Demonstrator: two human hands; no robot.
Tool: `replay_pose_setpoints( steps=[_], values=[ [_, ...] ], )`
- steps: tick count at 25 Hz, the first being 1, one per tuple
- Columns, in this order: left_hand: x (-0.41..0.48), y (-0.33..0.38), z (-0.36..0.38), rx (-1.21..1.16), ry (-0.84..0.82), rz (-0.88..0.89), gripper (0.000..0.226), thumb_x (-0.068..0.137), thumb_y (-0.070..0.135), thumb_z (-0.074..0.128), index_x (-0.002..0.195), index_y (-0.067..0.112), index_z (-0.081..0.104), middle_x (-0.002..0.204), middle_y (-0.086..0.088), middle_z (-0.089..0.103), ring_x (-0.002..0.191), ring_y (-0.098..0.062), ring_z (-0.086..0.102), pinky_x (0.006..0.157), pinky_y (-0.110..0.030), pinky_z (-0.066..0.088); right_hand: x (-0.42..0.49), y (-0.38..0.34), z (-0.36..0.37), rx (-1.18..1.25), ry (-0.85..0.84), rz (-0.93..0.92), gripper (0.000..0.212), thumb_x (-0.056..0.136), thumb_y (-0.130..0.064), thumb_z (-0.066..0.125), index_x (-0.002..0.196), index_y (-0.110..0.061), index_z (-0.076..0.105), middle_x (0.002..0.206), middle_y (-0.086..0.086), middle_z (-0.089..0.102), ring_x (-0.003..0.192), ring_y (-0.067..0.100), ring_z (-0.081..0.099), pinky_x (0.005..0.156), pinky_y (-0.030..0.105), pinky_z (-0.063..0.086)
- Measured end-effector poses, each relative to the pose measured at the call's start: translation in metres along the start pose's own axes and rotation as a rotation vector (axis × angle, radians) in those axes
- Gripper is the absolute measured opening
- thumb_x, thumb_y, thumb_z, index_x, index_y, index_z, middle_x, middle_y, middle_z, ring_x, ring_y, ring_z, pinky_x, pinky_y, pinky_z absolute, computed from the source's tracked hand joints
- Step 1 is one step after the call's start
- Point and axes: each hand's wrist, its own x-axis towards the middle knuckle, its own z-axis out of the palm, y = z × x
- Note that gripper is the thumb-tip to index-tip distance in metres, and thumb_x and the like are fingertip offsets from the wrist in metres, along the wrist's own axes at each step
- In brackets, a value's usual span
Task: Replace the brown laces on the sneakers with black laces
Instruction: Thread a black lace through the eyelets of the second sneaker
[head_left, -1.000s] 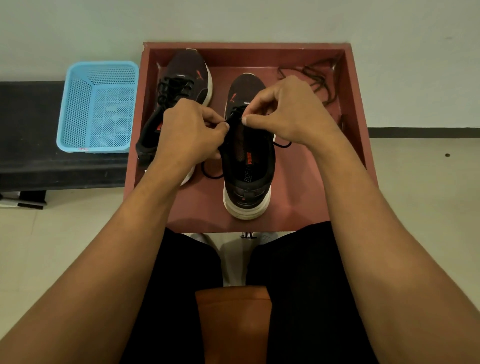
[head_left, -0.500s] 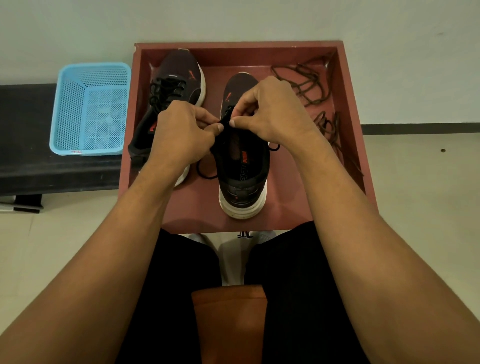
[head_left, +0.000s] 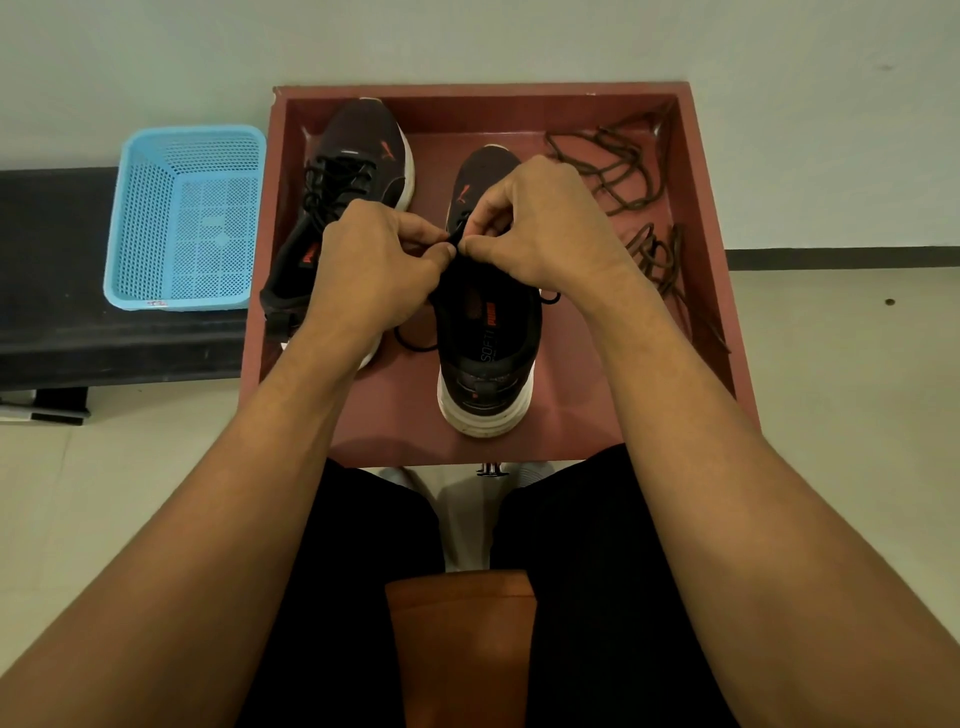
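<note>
Nearest the camera, one orange-brown seat edge (head_left: 462, 649) pokes out between the person's legs in black shorts. Past the knees there's one reddish tray (head_left: 483, 89), and all the task stuff is in it.

Two sneakers, both dark with white soles. The near sneaker (head_left: 488, 353) stands upright mid-tray, heel towards the person. Both hands are busy over its tongue: the left hand (head_left: 374, 270) and the right hand (head_left: 545, 223) each pinch the black lace (head_left: 457, 236) between thumb and forefinger, tips almost touching. A slack loop of it lies on the tray floor, left of the shoe. The far sneaker (head_left: 358, 156) sits at the far left, angled, already laced in black.

The brown laces (head_left: 618, 166) are out, in two loose heaps: one in the far right corner, one along the right wall.

Versus half a second ago, basically same pinch, same spot. A second ago the right arm hid the nearer brown heap.

Left of the tray, one blue plastic basket (head_left: 192, 132) sits on a black worktop (head_left: 57, 270). Pale floor (head_left: 104, 493), plain light wall (head_left: 467, 36) behind.
</note>
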Motion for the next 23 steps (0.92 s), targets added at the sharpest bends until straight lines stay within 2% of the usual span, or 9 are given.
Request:
replay_pose_setpoints(
  steps=[4, 9, 11, 14, 17, 20, 23],
  values=[
    [-0.002, 0.001, 0.000, 0.014, 0.020, 0.012, 0.014, 0.093, 0.029, 0.077, 0.106, 0.023, 0.081, 0.081, 0.007, 0.076, 0.058, 0.001, 0.065, 0.066, -0.020, 0.054, 0.000, -0.002, 0.001, -0.021, 0.001, 0.010, 0.010, 0.084, -0.040, 0.080, 0.075, -0.035, 0.077, 0.071, -0.016, 0.069, 0.079, 0.005, 0.070, 0.084, 0.037, 0.062],
    [-0.003, 0.004, 0.002, 0.019, 0.026, 0.036, 0.016, 0.095, 0.028, 0.074, 0.109, 0.025, 0.082, 0.086, 0.009, 0.076, 0.072, 0.000, 0.069, 0.076, -0.024, 0.059, 0.000, -0.003, -0.001, -0.026, -0.048, -0.014, 0.007, 0.088, -0.038, 0.080, 0.082, -0.034, 0.078, 0.070, -0.019, 0.064, 0.081, 0.004, 0.067, 0.083, 0.032, 0.060],
    [-0.004, 0.004, 0.001, 0.014, 0.023, 0.039, 0.015, 0.095, 0.029, 0.074, 0.107, 0.026, 0.082, 0.085, 0.010, 0.076, 0.071, 0.000, 0.070, 0.075, -0.024, 0.059, 0.001, -0.004, 0.000, -0.031, -0.028, -0.003, 0.007, 0.088, -0.039, 0.080, 0.084, -0.034, 0.080, 0.072, -0.018, 0.064, 0.082, 0.004, 0.068, 0.082, 0.029, 0.060],
    [-0.005, 0.003, -0.001, -0.034, 0.003, 0.028, 0.010, 0.094, 0.030, 0.075, 0.100, 0.028, 0.082, 0.080, 0.010, 0.077, 0.062, 0.001, 0.069, 0.068, -0.023, 0.057, 0.002, 0.000, -0.002, 0.007, -0.020, -0.016, 0.007, 0.087, -0.038, 0.084, 0.090, -0.031, 0.083, 0.072, -0.020, 0.065, 0.079, 0.001, 0.069, 0.076, 0.015, 0.057],
    [-0.003, 0.000, 0.000, -0.134, -0.045, -0.009, 0.010, 0.095, 0.032, 0.074, 0.092, 0.028, 0.083, 0.079, 0.006, 0.078, 0.070, -0.005, 0.075, 0.075, -0.031, 0.063, 0.000, 0.005, -0.006, 0.068, -0.041, -0.033, 0.009, 0.085, -0.033, 0.087, 0.091, -0.028, 0.085, 0.070, -0.022, 0.065, 0.073, -0.008, 0.065, 0.069, 0.003, 0.050],
    [0.001, -0.002, 0.001, -0.220, -0.069, -0.078, 0.018, 0.100, 0.024, 0.069, 0.087, 0.024, 0.081, 0.081, -0.003, 0.079, 0.076, -0.017, 0.079, 0.078, -0.039, 0.065, -0.002, 0.008, -0.008, 0.118, -0.042, -0.051, 0.012, 0.079, -0.034, 0.091, 0.086, -0.026, 0.084, 0.073, -0.019, 0.071, 0.076, -0.003, 0.070, 0.072, 0.008, 0.052],
    [0.000, 0.001, 0.001, -0.173, -0.098, -0.099, 0.017, 0.097, 0.011, 0.072, 0.086, 0.023, 0.076, 0.080, -0.003, 0.078, 0.073, -0.015, 0.078, 0.070, -0.030, 0.064, -0.001, 0.013, -0.010, 0.160, -0.063, -0.066, 0.014, 0.078, -0.033, 0.092, 0.084, -0.024, 0.083, 0.076, -0.015, 0.074, 0.076, -0.002, 0.070, 0.070, 0.013, 0.054]
  ],
)
